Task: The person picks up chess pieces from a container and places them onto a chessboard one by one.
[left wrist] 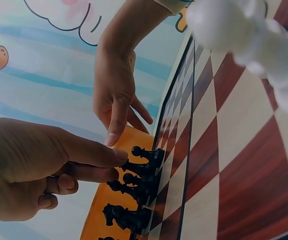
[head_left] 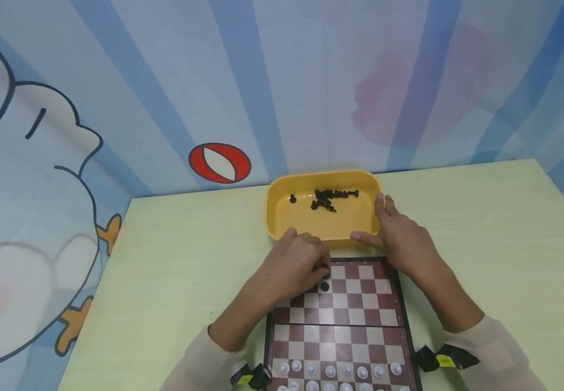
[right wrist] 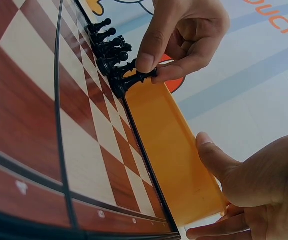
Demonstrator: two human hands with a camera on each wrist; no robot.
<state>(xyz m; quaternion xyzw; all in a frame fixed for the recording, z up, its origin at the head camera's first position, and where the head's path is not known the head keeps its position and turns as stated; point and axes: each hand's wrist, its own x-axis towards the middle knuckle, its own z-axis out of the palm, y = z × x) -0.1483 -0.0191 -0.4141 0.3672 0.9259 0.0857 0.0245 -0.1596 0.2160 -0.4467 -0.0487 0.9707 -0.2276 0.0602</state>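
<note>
Item: my left hand (head_left: 295, 266), at the far left corner of the chessboard (head_left: 355, 304). Thumb and forefinger (right wrist: 151, 47) are closed on one black chess piece (right wrist: 133, 79) at the board's far edge; the other fingers are curled in.

Item: my right hand (head_left: 401, 236), fingers straight and relaxed, thumb along the near wall and fingers along the right wall of the yellow tray (head_left: 282, 217). It steadies the tray without closing round it.

Item: the tray, on the green desk (head_left: 482, 244), just beyond the board, holding loose black pieces (head_left: 333, 196).

Item: more black pieces (left wrist: 133, 187) standing on the board's far row beside my left hand.

Item: white pieces (head_left: 340, 374) on the near rows.
</note>
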